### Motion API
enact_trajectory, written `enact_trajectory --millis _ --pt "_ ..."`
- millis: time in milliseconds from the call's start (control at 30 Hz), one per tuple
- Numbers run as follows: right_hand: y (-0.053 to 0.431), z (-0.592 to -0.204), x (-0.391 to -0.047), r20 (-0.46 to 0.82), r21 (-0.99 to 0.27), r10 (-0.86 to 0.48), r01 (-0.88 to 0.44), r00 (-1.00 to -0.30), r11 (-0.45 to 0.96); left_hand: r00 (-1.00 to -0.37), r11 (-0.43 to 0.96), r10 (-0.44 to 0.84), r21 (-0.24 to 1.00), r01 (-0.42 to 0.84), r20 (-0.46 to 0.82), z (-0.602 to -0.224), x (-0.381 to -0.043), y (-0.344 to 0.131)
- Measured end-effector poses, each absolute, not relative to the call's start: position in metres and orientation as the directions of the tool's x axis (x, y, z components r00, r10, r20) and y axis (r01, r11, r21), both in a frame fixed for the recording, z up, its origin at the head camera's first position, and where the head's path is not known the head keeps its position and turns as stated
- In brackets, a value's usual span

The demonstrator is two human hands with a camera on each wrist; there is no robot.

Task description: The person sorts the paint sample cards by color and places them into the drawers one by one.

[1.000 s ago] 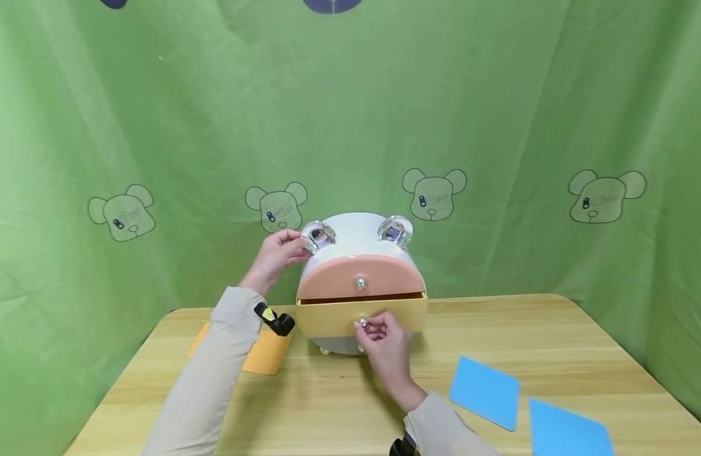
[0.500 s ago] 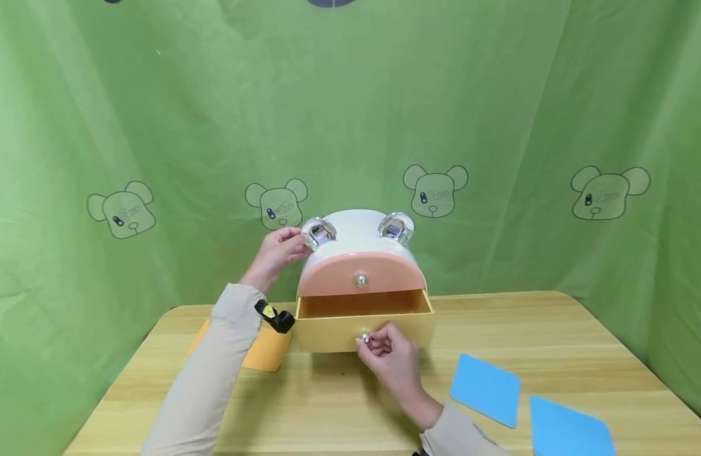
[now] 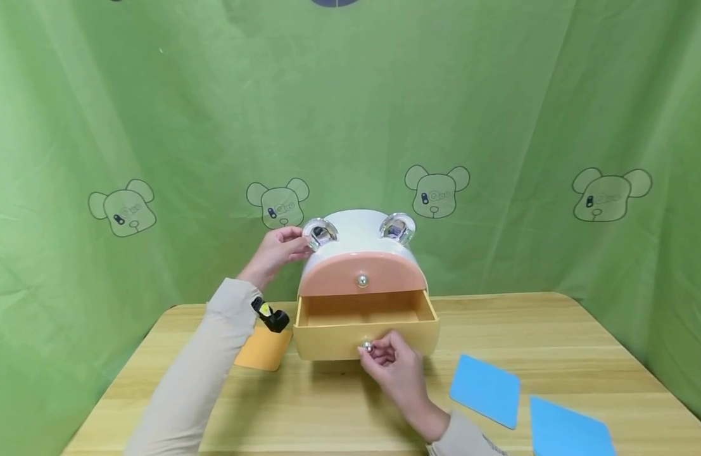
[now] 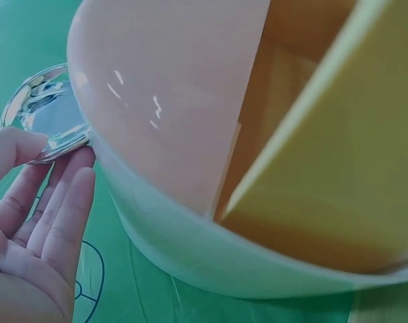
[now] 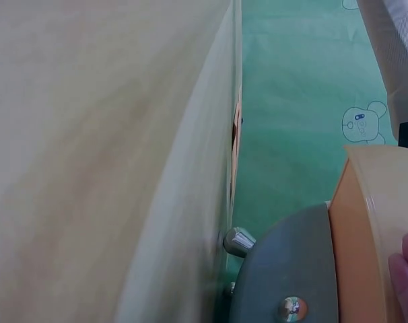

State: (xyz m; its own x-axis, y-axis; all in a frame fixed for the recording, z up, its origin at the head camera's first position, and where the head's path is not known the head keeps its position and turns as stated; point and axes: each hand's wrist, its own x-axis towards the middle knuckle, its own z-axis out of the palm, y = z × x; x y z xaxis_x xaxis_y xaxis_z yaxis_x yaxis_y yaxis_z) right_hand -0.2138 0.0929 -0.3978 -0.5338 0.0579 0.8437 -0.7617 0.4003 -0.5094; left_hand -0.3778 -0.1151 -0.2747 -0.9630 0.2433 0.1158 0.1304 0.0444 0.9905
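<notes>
A small rounded drawer cabinet with a white top (image 3: 356,229) stands near the table's back edge. My left hand (image 3: 275,254) pinches its left silver ear (image 4: 52,118), thumb on the front and fingers behind. My right hand (image 3: 404,377) pinches the round silver knob (image 3: 366,346) of the yellow drawer (image 3: 330,343). That drawer is pulled well out, and its visible inside is bare. Above it the pink drawer (image 3: 333,275) is closed. Below, the right wrist view shows a grey drawer (image 5: 285,259) with its own knob; fingertips (image 5: 407,269) rest near the yellow drawer's front.
Two blue cards (image 3: 486,391) lie on the wooden table (image 3: 555,342) to the right. An orange card (image 3: 263,349) lies left of the cabinet, partly behind the left forearm. A green curtain (image 3: 350,114) hangs behind and at both sides.
The yellow drawer has slid from barely ajar to well out toward me, the right hand moving with its knob. My left hand has stayed on the ear.
</notes>
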Motion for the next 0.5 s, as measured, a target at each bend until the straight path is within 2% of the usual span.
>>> enact_trajectory --millis 233,500 --pt "0.095 -0.423 -0.224 0.848 -0.505 0.06 -0.77 -0.527 0.391 -0.962 0.063 0.253 0.991 0.122 0.102 -0.276 -0.378 -0.118" --pt "0.098 -0.423 -0.219 0.866 -0.469 0.025 -0.796 -0.499 0.382 -0.961 0.051 0.255 0.99 0.128 0.111 -0.277 -0.38 -0.118"
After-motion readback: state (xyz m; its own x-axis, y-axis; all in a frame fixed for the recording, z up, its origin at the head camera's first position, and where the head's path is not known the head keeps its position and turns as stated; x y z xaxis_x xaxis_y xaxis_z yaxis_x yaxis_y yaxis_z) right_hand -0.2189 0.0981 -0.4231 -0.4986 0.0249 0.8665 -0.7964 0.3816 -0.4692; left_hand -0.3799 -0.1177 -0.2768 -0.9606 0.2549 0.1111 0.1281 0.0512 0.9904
